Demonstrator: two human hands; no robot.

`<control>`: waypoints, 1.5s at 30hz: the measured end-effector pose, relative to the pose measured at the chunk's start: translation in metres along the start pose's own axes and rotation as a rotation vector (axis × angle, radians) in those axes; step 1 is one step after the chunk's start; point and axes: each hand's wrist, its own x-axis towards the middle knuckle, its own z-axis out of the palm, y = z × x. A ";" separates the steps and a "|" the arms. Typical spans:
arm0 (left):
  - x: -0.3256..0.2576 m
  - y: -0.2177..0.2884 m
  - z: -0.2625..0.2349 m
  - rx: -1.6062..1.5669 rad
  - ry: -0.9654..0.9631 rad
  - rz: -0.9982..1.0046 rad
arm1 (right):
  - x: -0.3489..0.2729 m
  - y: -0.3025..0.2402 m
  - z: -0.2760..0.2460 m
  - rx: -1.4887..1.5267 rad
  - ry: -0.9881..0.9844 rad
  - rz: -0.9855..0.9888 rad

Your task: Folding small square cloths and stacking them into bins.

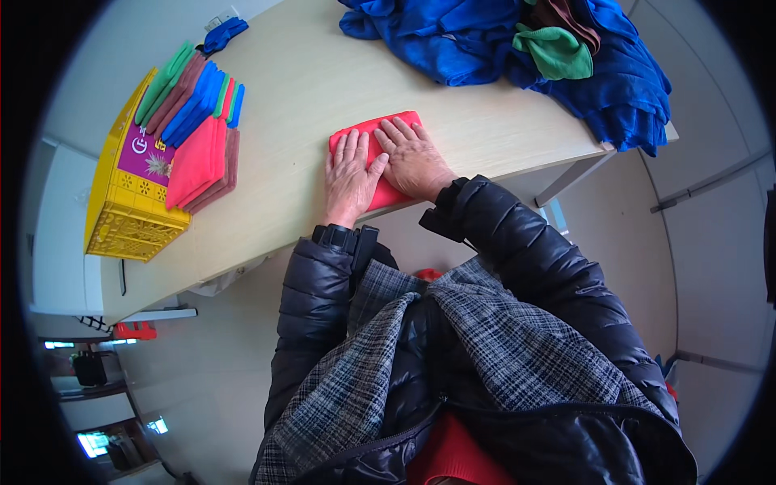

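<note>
A folded red cloth [386,194] lies at the near edge of the pale wooden table. Flat on its left part rests my left hand [350,179], fingers stretched away from me. My right hand [414,160] presses on its right part, also with fingers laid out, and its thumb side meets the left thumb. Both palms cover much of the cloth. To the left, folded cloths stand in rows: green [166,81], brown [174,93], blue [192,105] and red [198,166] ones, beside a yellow crate [137,214].
A loose heap of blue cloth [453,48] covers the far right of the table [291,121], with a crumpled green cloth [556,53] and a brown one [572,20] on top. A small blue cloth [224,35] lies at the far left. White cabinets [719,242] stand at the right.
</note>
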 end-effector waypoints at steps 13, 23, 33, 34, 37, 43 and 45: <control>-0.016 0.014 -0.020 0.187 -0.094 -0.138 | -0.019 -0.009 -0.021 -0.043 -0.033 0.091; -0.026 0.009 -0.002 0.006 0.013 0.045 | -0.018 -0.010 -0.009 -0.017 0.069 0.021; -0.026 0.003 -0.006 0.035 0.017 -0.042 | -0.020 -0.007 -0.009 -0.001 0.097 0.017; -0.028 0.003 -0.009 0.035 0.026 -0.048 | -0.022 -0.007 -0.011 0.004 0.092 0.008; -0.034 0.000 -0.015 0.045 0.031 -0.090 | -0.026 -0.008 -0.021 0.010 0.087 -0.015; -0.033 0.016 -0.023 0.090 0.052 -0.014 | -0.011 -0.008 -0.030 0.041 0.068 0.005; -0.022 0.023 -0.022 0.114 0.017 0.045 | -0.004 -0.008 -0.023 0.048 0.122 0.012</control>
